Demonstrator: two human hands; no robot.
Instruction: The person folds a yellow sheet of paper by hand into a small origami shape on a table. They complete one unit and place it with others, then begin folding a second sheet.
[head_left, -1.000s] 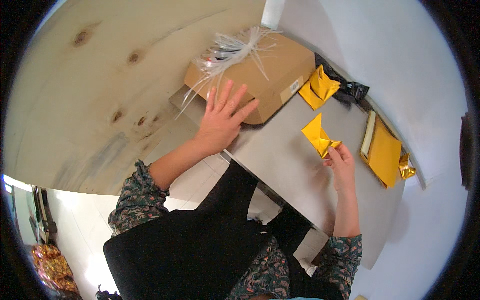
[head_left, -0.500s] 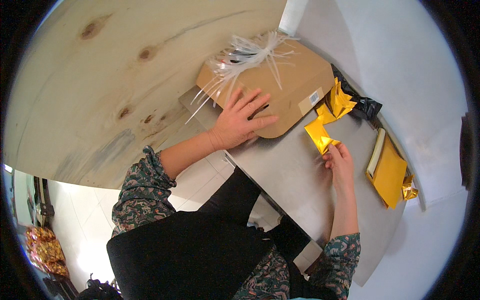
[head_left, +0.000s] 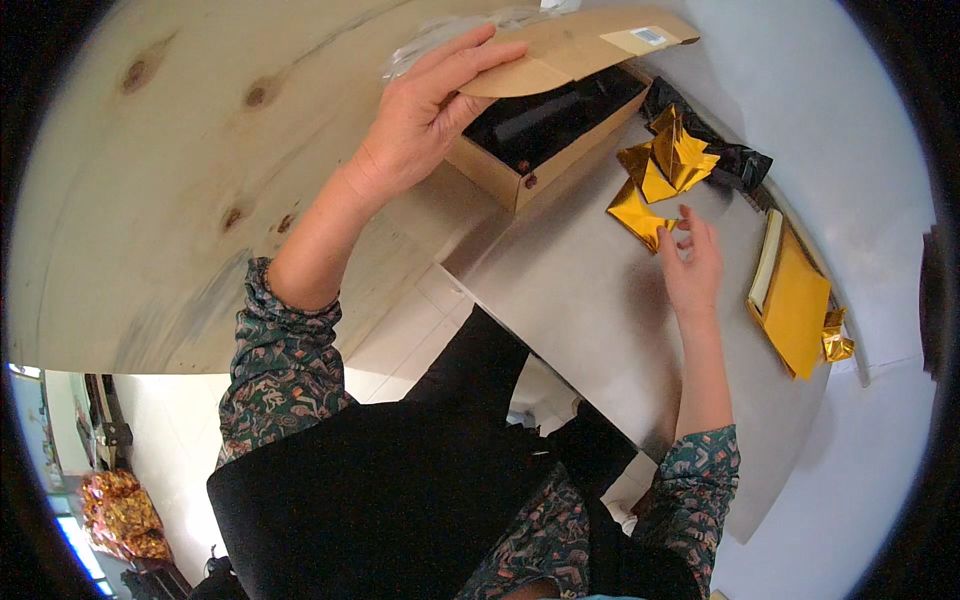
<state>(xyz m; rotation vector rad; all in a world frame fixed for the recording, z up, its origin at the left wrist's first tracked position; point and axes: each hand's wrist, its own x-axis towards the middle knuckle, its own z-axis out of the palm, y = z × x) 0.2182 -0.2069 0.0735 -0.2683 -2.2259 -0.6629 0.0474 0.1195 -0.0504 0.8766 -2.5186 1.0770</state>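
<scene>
My left hand [head_left: 412, 128] grips the brown cardboard lid [head_left: 575, 48], thumb beneath and fingers on top, holding it raised. Under it stands the open cardboard box [head_left: 488, 178], showing a dark, black inside [head_left: 560, 112]; anything deeper is hard to make out. White plastic strands [head_left: 425, 48] show behind the lid. With thumb and fingertips, my right hand [head_left: 694, 262] pinches the corner of a folded gold foil paper [head_left: 634, 214] at the metal tabletop. More folded gold foil [head_left: 684, 158] lies just beyond it, beside the box.
Black plastic [head_left: 742, 166] lies crumpled along the wall. To the right, a yellow paper stack [head_left: 796, 302] and a small gold foil piece [head_left: 838, 340] sit on the metal tabletop [head_left: 570, 300]. A large wooden board [head_left: 170, 220] covers the left. A shiny gold bundle [head_left: 122, 512] is at lower left.
My left hand has lifted the lid up and away, exposing the box's inside. My right hand, still pinching the gold foil paper, has moved farther toward the foil pile.
</scene>
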